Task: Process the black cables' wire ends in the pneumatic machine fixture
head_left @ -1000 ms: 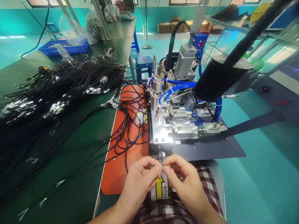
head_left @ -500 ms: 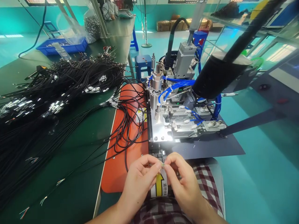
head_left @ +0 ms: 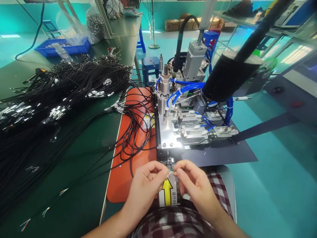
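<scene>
My left hand and my right hand meet at the fingertips just in front of a small machine. Both pinch the stripped end of a thin black cable, where tiny coloured wires show between the fingertips. The cable runs off to the left over an orange mat. A white label with a yellow arrow lies right under my hands. The machine's bright metal plate sits just beyond my fingers.
A big pile of black cables with metal ends covers the green bench at left. A blue tray and plastic bags stand at the far back. A thick black hose and blue air tubes rise over the machine. Blue stools stand behind.
Both hands have crept slightly up toward the machine, still pinched together on the cable end. The view has shifted a little downward.
</scene>
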Demonstrator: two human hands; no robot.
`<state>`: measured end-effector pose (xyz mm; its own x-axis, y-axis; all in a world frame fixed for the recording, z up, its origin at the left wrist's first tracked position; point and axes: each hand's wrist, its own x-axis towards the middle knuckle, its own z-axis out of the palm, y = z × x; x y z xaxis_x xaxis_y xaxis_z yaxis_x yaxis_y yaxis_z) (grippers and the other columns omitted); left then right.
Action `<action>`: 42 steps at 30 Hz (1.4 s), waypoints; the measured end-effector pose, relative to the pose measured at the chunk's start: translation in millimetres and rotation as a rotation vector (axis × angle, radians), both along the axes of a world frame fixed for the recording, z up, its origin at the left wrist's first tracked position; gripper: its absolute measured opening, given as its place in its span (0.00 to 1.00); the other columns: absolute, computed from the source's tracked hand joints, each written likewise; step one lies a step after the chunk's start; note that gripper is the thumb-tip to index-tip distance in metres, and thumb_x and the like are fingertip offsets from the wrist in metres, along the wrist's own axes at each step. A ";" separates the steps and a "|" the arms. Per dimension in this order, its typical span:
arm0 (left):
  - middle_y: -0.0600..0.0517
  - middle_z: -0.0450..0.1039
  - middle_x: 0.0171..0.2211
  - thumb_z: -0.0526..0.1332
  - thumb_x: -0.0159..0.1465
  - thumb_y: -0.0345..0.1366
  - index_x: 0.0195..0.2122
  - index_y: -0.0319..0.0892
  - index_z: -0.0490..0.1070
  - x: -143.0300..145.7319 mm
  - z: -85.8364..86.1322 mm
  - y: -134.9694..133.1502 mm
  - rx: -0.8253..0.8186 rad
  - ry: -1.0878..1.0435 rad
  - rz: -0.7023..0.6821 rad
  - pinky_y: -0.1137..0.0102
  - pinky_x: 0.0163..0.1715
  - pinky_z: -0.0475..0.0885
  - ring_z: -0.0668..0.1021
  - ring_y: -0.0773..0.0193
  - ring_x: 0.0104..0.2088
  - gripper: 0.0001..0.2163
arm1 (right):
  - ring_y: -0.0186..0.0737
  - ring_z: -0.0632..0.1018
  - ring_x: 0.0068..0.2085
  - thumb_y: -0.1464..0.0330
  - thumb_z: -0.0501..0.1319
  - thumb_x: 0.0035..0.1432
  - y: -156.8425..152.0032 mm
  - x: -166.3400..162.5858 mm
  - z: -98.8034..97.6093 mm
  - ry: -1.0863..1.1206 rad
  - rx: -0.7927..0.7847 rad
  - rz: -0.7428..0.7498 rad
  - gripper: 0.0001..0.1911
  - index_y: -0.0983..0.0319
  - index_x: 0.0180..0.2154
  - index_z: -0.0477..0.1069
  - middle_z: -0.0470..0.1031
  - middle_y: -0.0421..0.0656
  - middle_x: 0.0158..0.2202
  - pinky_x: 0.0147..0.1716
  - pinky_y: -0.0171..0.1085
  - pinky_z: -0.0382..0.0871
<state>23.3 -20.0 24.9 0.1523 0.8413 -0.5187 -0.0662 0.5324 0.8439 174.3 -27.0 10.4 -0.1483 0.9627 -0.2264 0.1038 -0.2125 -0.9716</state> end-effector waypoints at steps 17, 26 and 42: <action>0.52 0.69 0.27 0.59 0.62 0.35 0.27 0.39 0.71 0.7 -1.2 -6.4 0.476 0.249 -0.065 0.75 0.27 0.66 0.72 0.68 0.28 0.08 | 0.31 0.65 0.20 0.64 0.55 0.63 -1.4 -4.9 0.9 0.093 -0.012 0.037 0.10 0.59 0.29 0.62 0.62 0.33 0.19 0.18 0.30 0.58; 0.59 0.60 0.15 0.61 0.58 0.45 0.27 0.40 0.68 -0.5 1.2 1.9 0.141 0.123 -0.048 0.78 0.12 0.55 0.62 0.73 0.13 0.12 | 0.30 0.67 0.21 0.61 0.56 0.62 4.5 4.3 -7.4 0.122 -0.093 0.095 0.10 0.61 0.32 0.66 0.68 0.35 0.23 0.22 0.31 0.60; 0.60 0.59 0.16 0.61 0.60 0.41 0.30 0.39 0.69 -0.7 -5.6 -0.9 0.153 0.055 -0.063 0.79 0.14 0.55 0.61 0.75 0.15 0.09 | 0.28 0.62 0.19 0.65 0.58 0.60 9.1 0.3 -4.8 0.109 -0.086 0.086 0.09 0.61 0.28 0.64 0.60 0.32 0.18 0.18 0.29 0.55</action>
<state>22.6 -20.8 19.3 0.1824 0.9008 -0.3941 0.0120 0.3988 0.9170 174.5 -17.9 5.6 -0.2572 0.9233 -0.2852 0.0197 -0.2901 -0.9568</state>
